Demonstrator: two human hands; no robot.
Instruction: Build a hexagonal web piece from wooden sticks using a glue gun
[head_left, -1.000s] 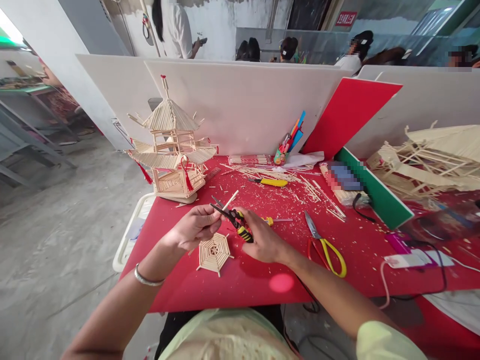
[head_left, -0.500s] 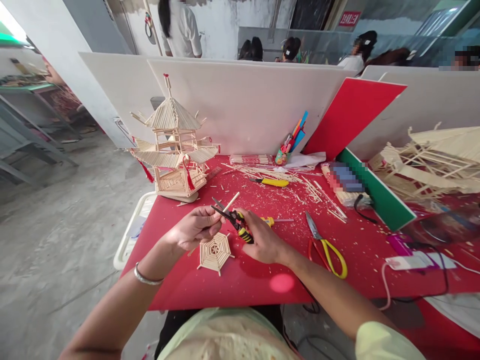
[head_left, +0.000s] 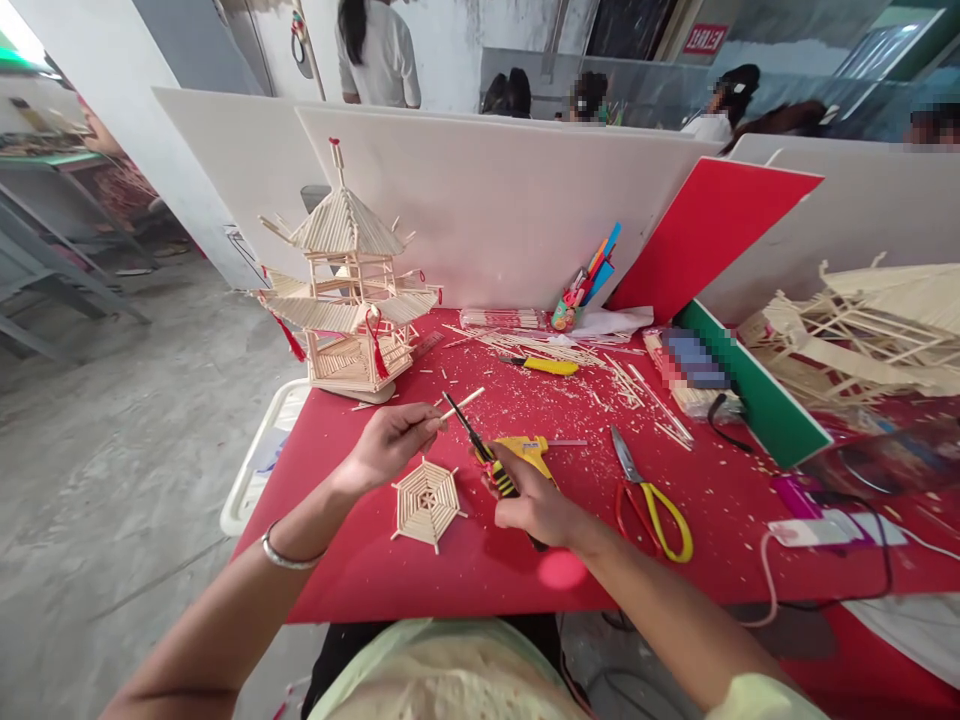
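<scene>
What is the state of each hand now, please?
Left hand: closed, holding a thin stick.
Right hand: closed, holding black-bladed scissors.

Pinches a stick [head_left: 471, 399] in the left hand [head_left: 397, 442], just beyond the hexagon [head_left: 427, 503]. Grips black-bladed cutters [head_left: 474, 436], seen crossing the stick, in the right hand [head_left: 538, 502], to the hexagon's right. Has a glue gun [head_left: 529, 453] and, farther out, scissors [head_left: 636, 474] lying right of the hexagon, a yellow knife [head_left: 551, 367] well beyond it and rightward, a pagoda [head_left: 346, 318] beyond it and leftward.
</scene>
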